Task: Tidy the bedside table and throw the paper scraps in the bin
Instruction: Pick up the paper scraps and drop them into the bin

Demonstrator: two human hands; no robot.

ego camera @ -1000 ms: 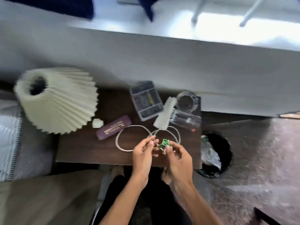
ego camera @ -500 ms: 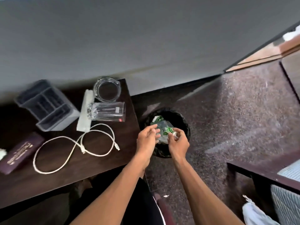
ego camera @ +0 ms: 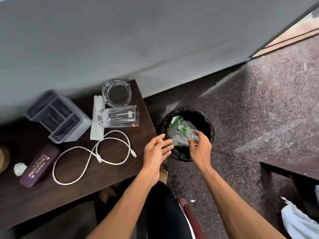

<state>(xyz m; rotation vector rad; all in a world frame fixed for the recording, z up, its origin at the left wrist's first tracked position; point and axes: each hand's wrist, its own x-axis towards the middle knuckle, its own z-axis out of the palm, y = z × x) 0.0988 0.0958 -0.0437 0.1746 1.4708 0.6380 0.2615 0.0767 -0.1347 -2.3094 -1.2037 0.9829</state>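
A round black bin (ego camera: 206, 124) with a bin liner stands on the floor right of the dark wooden bedside table (ego camera: 110, 169). Green and white paper scraps (ego camera: 179, 125) lie inside it on clear plastic. My right hand (ego camera: 198, 146) hovers over the bin's near rim, fingers apart, holding nothing. My left hand (ego camera: 158, 150) is open at the table's right edge, fingers stretched toward the bin. A crumpled white paper scrap (ego camera: 19, 168) lies at the table's left end beside a purple glasses case (ego camera: 38, 165).
On the table are a grey divided organiser (ego camera: 58, 116), a glass ashtray (ego camera: 116, 93), a tumbler lying on its side (ego camera: 119, 116), a folded white cloth (ego camera: 97, 118) and a looped white cable (ego camera: 93, 156). The wall runs behind; a dark bench (ego camera: 290, 168) stands at right.
Both hands carried the green scrap from the table to the bin, then opened; the scrap now lies in the bin. The view swung right, away from the lamp.
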